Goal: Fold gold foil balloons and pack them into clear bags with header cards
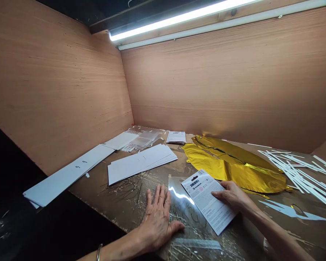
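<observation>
My left hand (157,221) lies flat on the dark tabletop, fingers spread, its thumb and side resting at the edge of a clear plastic bag (178,206). In my right hand (230,197) is a printed header card (206,203) with a hanging slot at its top, gripped at the right edge between thumb and fingers. The card is tilted and overlaps the clear bag, whose surface reflects the lamp. A translucent strip (197,243) crosses the near end of the bag. Fingers under the card are hidden.
Folded gold foil balloons (233,170) lie behind my right hand, with several white sticks (296,170) farther right. White card sheets (141,163) and long white strips (70,174) lie left. Printed cards (176,137) are stacked near the back wooden wall (222,87).
</observation>
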Available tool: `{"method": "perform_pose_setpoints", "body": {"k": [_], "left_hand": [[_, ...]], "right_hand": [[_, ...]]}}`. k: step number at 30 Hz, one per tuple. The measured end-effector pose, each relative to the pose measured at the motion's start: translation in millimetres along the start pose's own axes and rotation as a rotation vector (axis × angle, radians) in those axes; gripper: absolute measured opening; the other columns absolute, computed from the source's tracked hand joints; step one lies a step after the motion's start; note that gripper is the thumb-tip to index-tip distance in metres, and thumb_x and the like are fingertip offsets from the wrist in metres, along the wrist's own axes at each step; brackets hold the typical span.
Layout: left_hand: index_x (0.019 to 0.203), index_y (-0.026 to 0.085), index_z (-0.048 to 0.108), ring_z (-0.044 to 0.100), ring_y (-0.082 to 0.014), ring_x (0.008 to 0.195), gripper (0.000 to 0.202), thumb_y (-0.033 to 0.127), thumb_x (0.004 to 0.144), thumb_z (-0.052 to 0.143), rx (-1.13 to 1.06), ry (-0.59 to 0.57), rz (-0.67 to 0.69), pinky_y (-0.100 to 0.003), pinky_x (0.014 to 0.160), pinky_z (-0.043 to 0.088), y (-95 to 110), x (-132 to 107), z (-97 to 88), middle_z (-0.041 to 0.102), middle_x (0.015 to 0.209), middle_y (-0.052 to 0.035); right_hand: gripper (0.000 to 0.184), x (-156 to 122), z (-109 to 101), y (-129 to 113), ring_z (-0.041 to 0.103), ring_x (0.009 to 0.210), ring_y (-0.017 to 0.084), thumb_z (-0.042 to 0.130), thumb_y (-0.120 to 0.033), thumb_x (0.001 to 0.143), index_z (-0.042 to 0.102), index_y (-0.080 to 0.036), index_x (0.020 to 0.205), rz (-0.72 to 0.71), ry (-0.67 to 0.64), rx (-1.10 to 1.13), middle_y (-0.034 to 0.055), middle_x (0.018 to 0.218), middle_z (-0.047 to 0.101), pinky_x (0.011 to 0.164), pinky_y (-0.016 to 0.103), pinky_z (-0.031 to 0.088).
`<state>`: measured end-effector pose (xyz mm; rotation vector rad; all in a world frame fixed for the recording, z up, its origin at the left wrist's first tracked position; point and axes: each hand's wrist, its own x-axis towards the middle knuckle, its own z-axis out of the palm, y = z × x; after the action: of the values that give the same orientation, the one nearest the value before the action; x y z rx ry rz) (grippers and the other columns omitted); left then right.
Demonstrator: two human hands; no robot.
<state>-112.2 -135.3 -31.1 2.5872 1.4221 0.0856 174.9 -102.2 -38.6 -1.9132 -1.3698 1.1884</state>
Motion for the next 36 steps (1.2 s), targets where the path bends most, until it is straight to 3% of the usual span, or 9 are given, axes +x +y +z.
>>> {"method": "perform_pose_setpoints", "body": {"k": [6,9,12,16,20,25,29,32,36], "left_hand": [[0.133,0.022,0.024,0.002,-0.0281,0.129,0.051,0.044,0.087,0.026,-0.106,0.051,-0.029,-0.054,0.100,0.006,10.6,-9.5,5.1,0.012,0.141,-0.0090],[0.127,0.021,0.037,0.030,-0.0221,0.123,0.043,0.035,0.089,0.022,-0.399,0.204,-0.099,-0.041,0.100,0.023,10.3,2.8,-4.0,0.041,0.130,-0.0072],[0.128,0.016,0.036,0.056,-0.0183,0.093,0.047,0.038,0.087,0.027,-0.673,0.290,-0.189,-0.030,0.083,0.041,15.0,18.2,-11.5,0.062,0.101,-0.0077],[0.128,0.007,0.034,0.034,-0.0328,0.116,0.086,0.060,0.063,0.052,-0.397,0.272,-0.293,-0.044,0.095,0.026,20.4,31.5,-8.3,0.042,0.126,-0.0187],[0.131,0.004,0.025,-0.004,-0.0351,0.127,0.094,0.069,0.065,0.039,-0.168,0.105,-0.178,-0.055,0.097,-0.003,15.8,48.8,1.5,0.008,0.140,-0.0195],[0.125,0.014,0.039,0.009,-0.0317,0.128,0.066,0.054,0.074,0.044,-0.211,0.097,-0.038,-0.050,0.100,0.001,22.3,71.0,7.2,0.028,0.137,-0.0123],[0.097,0.019,0.058,0.039,-0.0233,0.110,0.026,0.029,0.074,0.053,-0.290,0.259,-0.047,-0.037,0.094,0.026,39.7,72.4,8.9,0.053,0.112,-0.0048],[0.074,0.017,0.058,0.047,-0.0189,0.088,0.007,0.017,0.072,0.052,-0.278,0.292,-0.147,-0.030,0.075,0.036,48.2,74.0,8.4,0.056,0.088,-0.0034],[0.062,0.017,0.052,0.047,-0.0168,0.076,0.012,0.011,0.072,0.047,-0.312,0.254,-0.246,-0.027,0.066,0.034,48.0,84.1,-2.5,0.052,0.074,-0.0027]], "right_hand": [[0.025,-9.5,14.0,-13.4,0.064,0.065,0.020,0.061,-0.031,0.063,0.062,-0.015,0.081,-0.038,-0.054,0.106,0.0034,0.070,0.069,0.053,0.023,0.047],[0.027,-17.7,7.7,-22.2,0.064,0.064,0.021,0.063,-0.033,0.061,0.062,-0.014,0.079,-0.037,-0.102,0.324,0.0062,0.071,0.069,0.054,0.026,0.049],[0.026,-24.9,-8.7,-28.1,0.064,0.061,0.022,0.066,-0.034,0.058,0.062,-0.014,0.073,-0.021,-0.032,0.434,0.0080,0.066,0.068,0.052,0.027,0.050],[0.023,-29.5,-21.6,-23.8,0.064,0.059,0.022,0.067,-0.034,0.057,0.060,-0.015,0.070,0.003,0.023,0.402,0.0073,0.063,0.068,0.050,0.027,0.050],[0.020,-26.4,-13.6,-8.9,0.064,0.057,0.022,0.064,-0.033,0.058,0.059,-0.016,0.068,0.014,0.025,0.356,0.0050,0.059,0.068,0.050,0.028,0.050],[0.021,-19.3,-6.1,3.0,0.063,0.054,0.022,0.064,-0.033,0.058,0.056,-0.016,0.067,0.001,0.048,0.344,0.0039,0.058,0.067,0.048,0.029,0.049],[0.023,-17.7,-6.8,8.0,0.064,0.055,0.022,0.063,-0.034,0.059,0.055,-0.015,0.070,-0.018,0.067,0.374,0.0041,0.059,0.067,0.048,0.029,0.049],[0.024,-19.9,-7.7,8.9,0.064,0.056,0.022,0.065,-0.035,0.059,0.055,-0.016,0.071,-0.002,0.072,0.424,0.0043,0.060,0.068,0.049,0.029,0.050],[0.026,-25.7,-12.9,7.4,0.064,0.057,0.023,0.068,-0.034,0.058,0.057,-0.016,0.073,0.033,0.052,0.536,0.0055,0.063,0.068,0.051,0.030,0.051]]}}
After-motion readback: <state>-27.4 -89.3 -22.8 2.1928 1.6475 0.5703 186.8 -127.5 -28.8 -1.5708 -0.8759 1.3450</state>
